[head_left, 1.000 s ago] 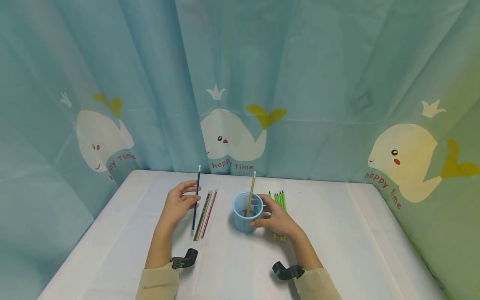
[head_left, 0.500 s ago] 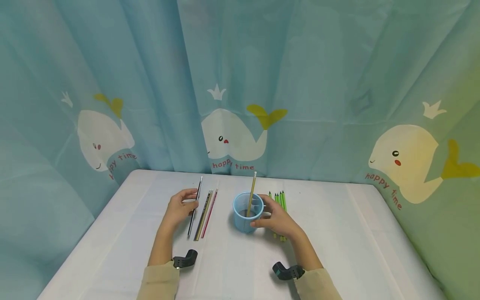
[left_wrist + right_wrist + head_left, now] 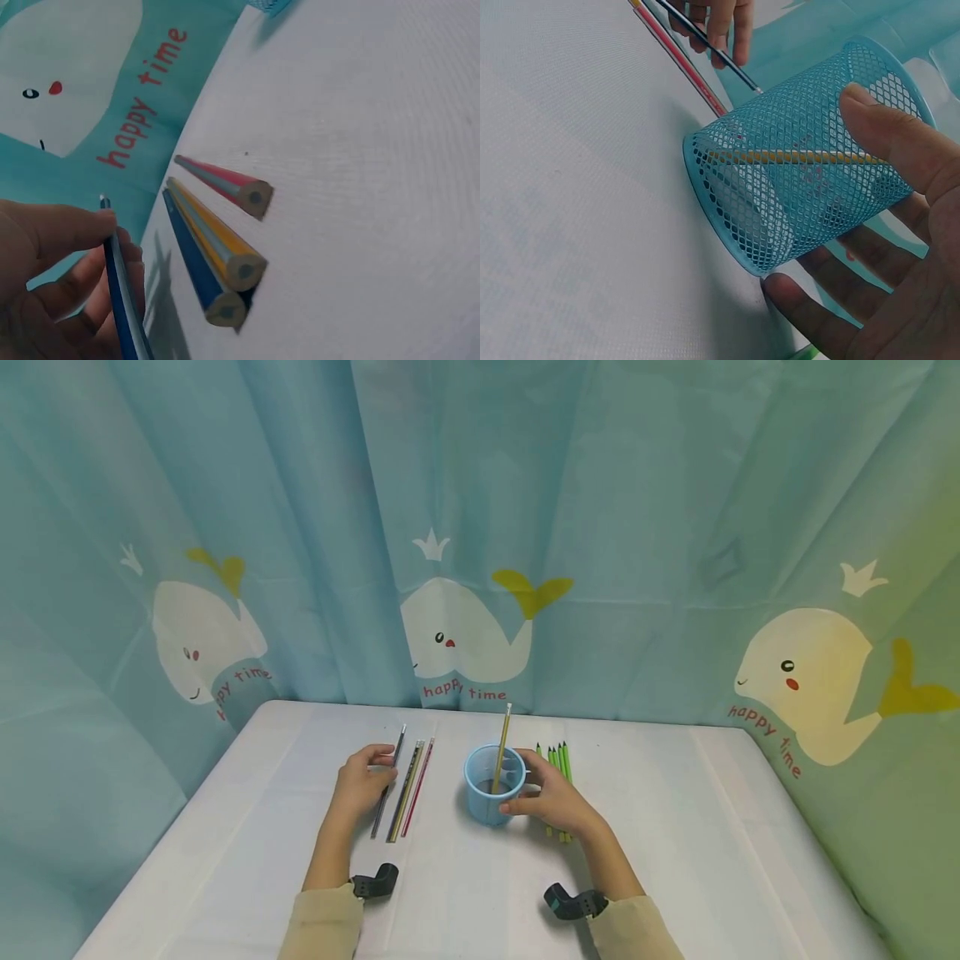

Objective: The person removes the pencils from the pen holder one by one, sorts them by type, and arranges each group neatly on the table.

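Observation:
My left hand (image 3: 365,781) pinches a dark blue pencil (image 3: 380,813) between thumb and fingers, low over the table's left side. In the left wrist view the blue pencil (image 3: 122,292) leans in the grip, its far end just past the thumb tip. Just right of it lie a dark blue and yellow group of pencils (image 3: 406,792) and a red pencil (image 3: 418,787). My right hand (image 3: 558,800) holds the light blue mesh pencil cup (image 3: 483,810) from its right side, thumb at the near wall. A yellow pencil (image 3: 502,750) leans inside that upright cup.
Several green pencils (image 3: 566,762) lie right of the cup, partly hidden by the right hand. The white table (image 3: 690,827) ends at the back against a blue curtain (image 3: 645,527) printed with whales. Each wrist wears a black camera mount (image 3: 576,902).
My left hand has lowered the blue pencil toward the table and drawn it slightly nearer, now about parallel to the other pencils. The right hand and cup have stayed in place.

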